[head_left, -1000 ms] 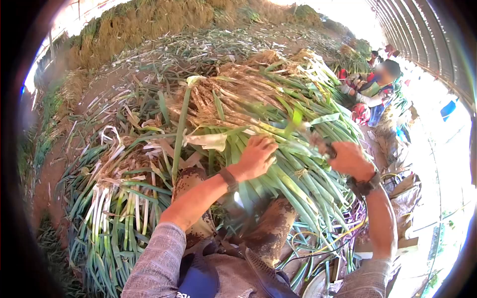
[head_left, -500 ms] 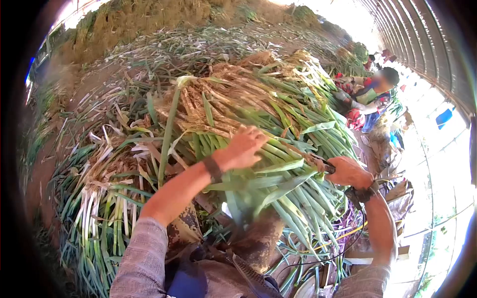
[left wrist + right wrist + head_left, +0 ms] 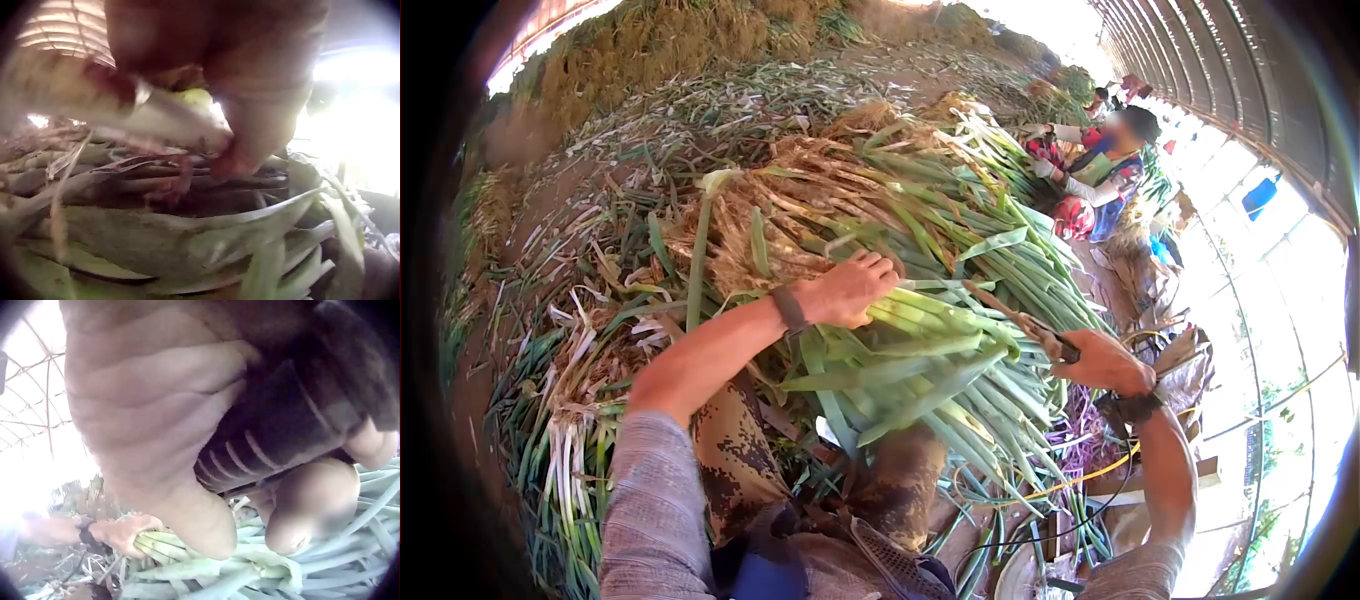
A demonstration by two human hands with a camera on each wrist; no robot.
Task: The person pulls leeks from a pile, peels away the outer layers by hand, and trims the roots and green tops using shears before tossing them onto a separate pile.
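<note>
My left hand (image 3: 855, 290) grips a small bundle of green onions (image 3: 910, 315) on the near side of a large heap. In the left wrist view, its thumb and fingers close around a pale stalk (image 3: 175, 122), blurred. My right hand (image 3: 1105, 362) holds a knife by its dark ridged handle (image 3: 250, 437). The knife's brownish blade (image 3: 1020, 320) points up and left over the green leaves, toward the bundle. Broad loose leaves (image 3: 930, 375) spread over the heap's front, above my knees.
Roots of the heaped onions (image 3: 750, 230) face left. Another bunch with white stems (image 3: 570, 450) lies at the lower left. A yellow cable (image 3: 1090, 478) and a black cord (image 3: 1040, 540) run below my right arm. Another person (image 3: 1105, 175) sits beyond the heap, at the right.
The left hand lifted with looser fingers, then closed on the bundle. The knife, blurred at first, now shows clearly in the right hand. The head view has turned right.
</note>
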